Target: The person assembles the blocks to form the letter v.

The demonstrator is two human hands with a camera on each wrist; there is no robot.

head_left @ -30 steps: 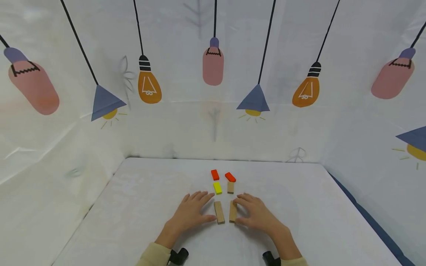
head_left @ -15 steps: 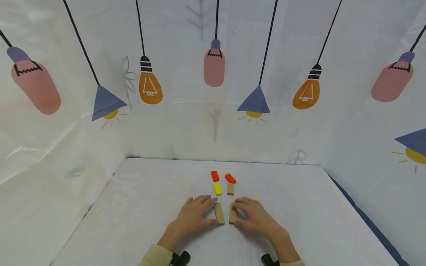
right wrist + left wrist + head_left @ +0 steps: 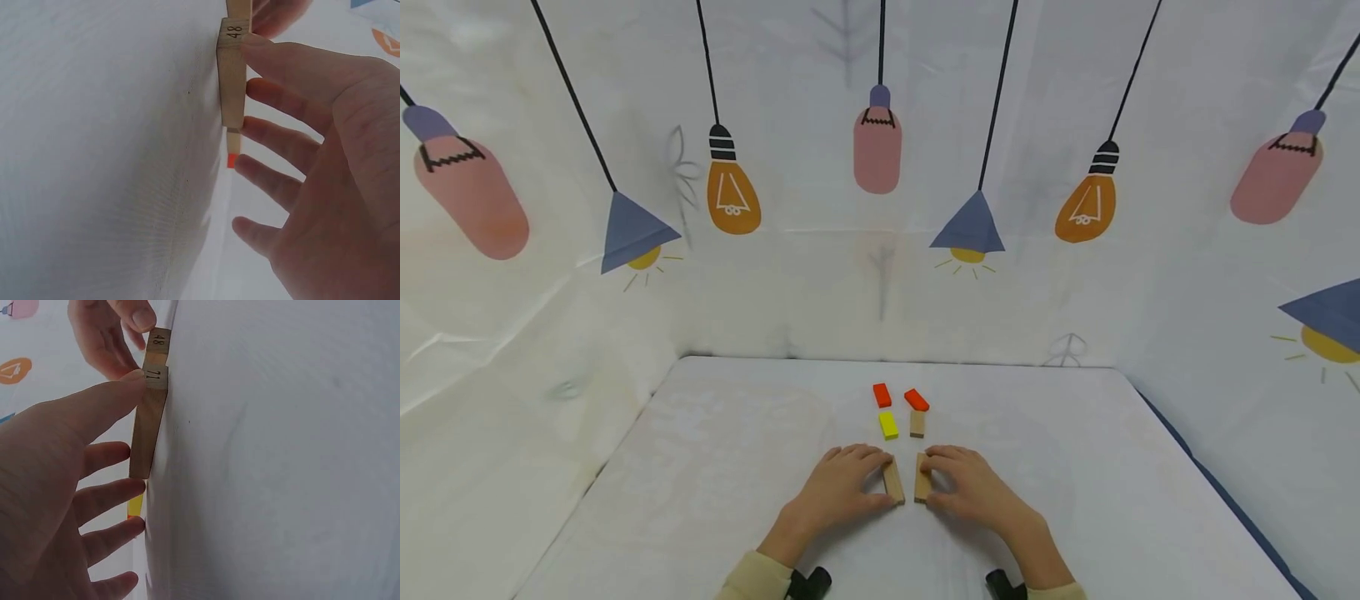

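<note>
Two plain wooden blocks lie lengthwise, side by side with a gap, on the white table. My left hand (image 3: 847,485) holds the left wooden block (image 3: 893,481) between the thumb at its near end and the fingers at its far end. That block's end reads 71 in the left wrist view. My right hand (image 3: 967,487) holds the right wooden block (image 3: 922,479) the same way, its thumb by the end marked 48 in the right wrist view. Little and ring fingers of both hands stay spread.
Beyond the hands, a yellow block (image 3: 888,426) lies behind the left block, with a red block (image 3: 882,395) farther back. A short wooden block (image 3: 917,424) and a slanted red block (image 3: 917,400) lie behind the right one. A lamp-printed sheet (image 3: 820,300) hangs behind the white table (image 3: 737,417).
My left hand has come in to the right, and its thumb and fingers have closed onto the left wooden block. My right hand has barely moved at its block.
</note>
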